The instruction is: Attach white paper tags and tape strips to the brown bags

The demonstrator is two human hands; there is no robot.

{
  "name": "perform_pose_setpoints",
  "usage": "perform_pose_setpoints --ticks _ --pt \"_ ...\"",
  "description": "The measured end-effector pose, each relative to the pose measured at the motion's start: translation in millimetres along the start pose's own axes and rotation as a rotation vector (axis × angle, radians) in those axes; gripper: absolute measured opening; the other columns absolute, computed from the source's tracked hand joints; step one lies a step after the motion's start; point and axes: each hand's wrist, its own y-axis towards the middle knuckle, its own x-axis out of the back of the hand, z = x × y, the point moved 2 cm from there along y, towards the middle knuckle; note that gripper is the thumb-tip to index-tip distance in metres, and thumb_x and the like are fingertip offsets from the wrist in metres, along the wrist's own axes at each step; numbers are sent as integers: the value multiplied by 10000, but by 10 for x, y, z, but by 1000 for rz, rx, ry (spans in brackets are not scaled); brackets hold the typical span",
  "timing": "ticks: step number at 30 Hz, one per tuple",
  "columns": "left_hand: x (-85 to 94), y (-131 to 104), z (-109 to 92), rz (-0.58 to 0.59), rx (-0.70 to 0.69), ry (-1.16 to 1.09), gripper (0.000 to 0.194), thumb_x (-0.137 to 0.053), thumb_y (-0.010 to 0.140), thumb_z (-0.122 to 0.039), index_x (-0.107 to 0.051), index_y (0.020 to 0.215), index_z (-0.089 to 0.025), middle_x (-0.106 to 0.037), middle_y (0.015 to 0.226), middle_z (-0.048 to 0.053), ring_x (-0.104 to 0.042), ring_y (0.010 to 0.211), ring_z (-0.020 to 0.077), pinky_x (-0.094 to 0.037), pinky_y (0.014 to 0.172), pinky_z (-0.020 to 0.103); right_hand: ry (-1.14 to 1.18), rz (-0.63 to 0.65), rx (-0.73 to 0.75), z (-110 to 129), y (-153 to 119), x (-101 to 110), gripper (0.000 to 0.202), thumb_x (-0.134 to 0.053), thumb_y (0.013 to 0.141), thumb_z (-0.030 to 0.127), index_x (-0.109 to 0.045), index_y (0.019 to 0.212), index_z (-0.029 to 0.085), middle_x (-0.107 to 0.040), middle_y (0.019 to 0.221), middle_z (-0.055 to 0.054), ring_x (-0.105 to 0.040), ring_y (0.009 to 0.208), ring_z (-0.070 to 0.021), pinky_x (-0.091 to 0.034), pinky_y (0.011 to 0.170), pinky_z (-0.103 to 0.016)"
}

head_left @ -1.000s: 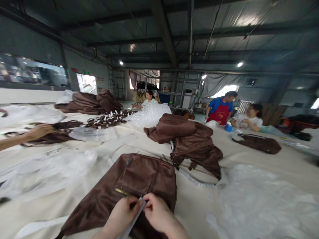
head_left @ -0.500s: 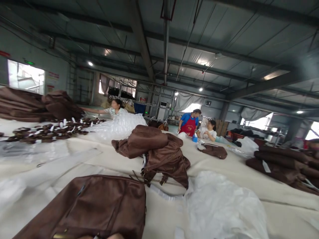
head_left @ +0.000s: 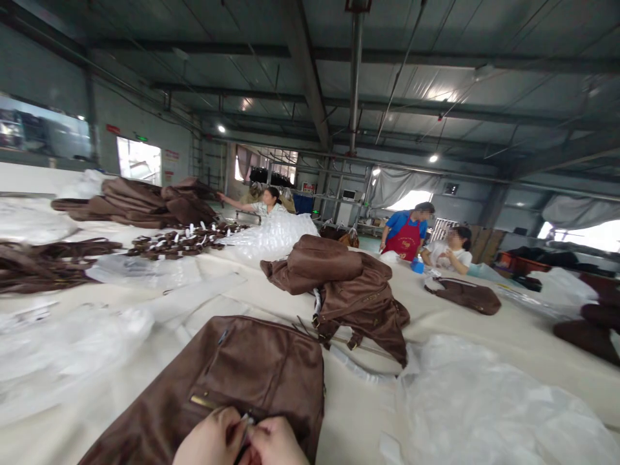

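Note:
A brown leather-look backpack lies flat in front of me, with a short zip on its upper left and a gold-coloured metal strip near its lower pocket. Over its lower part, my left hand and my right hand meet, thumbs and fingers pinched together. Between the fingertips shows a small, shiny, pale grey piece; its kind is too small to tell, and the fingers partly hide it. Both hands are closed and touching or nearly touching the bag's front.
More brown bags lie just beyond. Crumpled white plastic is at right, clear wrapping farther back. Brown straps and a bag pile lie left. Several people work across the table; one wears a red apron.
The view has turned left and tilted down slightly, so things appear farther right. My hands, barely visible at the lower edge before, now show clearly over the backpack.

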Motion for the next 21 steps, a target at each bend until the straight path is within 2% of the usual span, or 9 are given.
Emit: perform_pose_setpoints --ticks 5,9,13,16,18,20,21 --pt "68 -212 -208 -13 -72 160 274 -391 903 -164 -647 806 -188 -650 843 48 -629 779 155 -453 733 250 -1 -68 74 -56 -9 8 358 -536 831 414 -533 579 159 -585 453 -8 -412 263 -64 -211 273 -165" --pt "-21 -413 -349 41 -189 439 319 -438 833 -28 -628 1070 -124 -616 991 113 -606 894 210 -507 742 309 57 -45 43 -146 8 46 341 -570 776 468 -576 639 156 -583 481 11 -475 329 -75 -298 315 -161" --pt "-134 -521 -399 22 -259 573 385 -453 843 -53 -544 1217 -52 -585 1061 170 -595 902 249 -541 680 348 117 2 29 -139 -30 54 432 -508 775 569 -598 686 156 -597 533 2 -542 426 -107 -409 388 -195" --pt "-112 -525 -374 23 -262 488 391 -437 836 -52 -542 1213 -58 -593 1048 166 -593 913 250 -534 707 355 93 -27 75 -100 -71 56 459 -563 729 613 -571 648 161 -573 500 8 -543 428 -119 -419 395 -209" --pt "-37 -483 -330 -5 -242 315 387 -407 840 -57 -547 1198 -102 -602 1041 138 -588 944 231 -510 795 358 85 -46 102 -101 -72 56 466 -572 724 624 -563 663 163 -571 490 10 -538 409 -118 -401 382 -202" --pt "33 -404 -249 -46 -146 66 331 -356 869 -103 -567 1123 -131 -613 1024 116 -592 955 201 -473 868 342 95 -35 114 -126 -48 49 476 -529 759 629 -563 694 159 -586 496 3 -532 388 -109 -375 366 -187" --pt "36 -356 -195 -27 -67 -72 301 -323 890 -152 -578 1048 -134 -627 972 107 -609 906 189 -473 851 325 94 -29 120 -140 -29 44 480 -509 777 627 -561 698 156 -590 495 0 -527 376 -104 -361 357 -179"
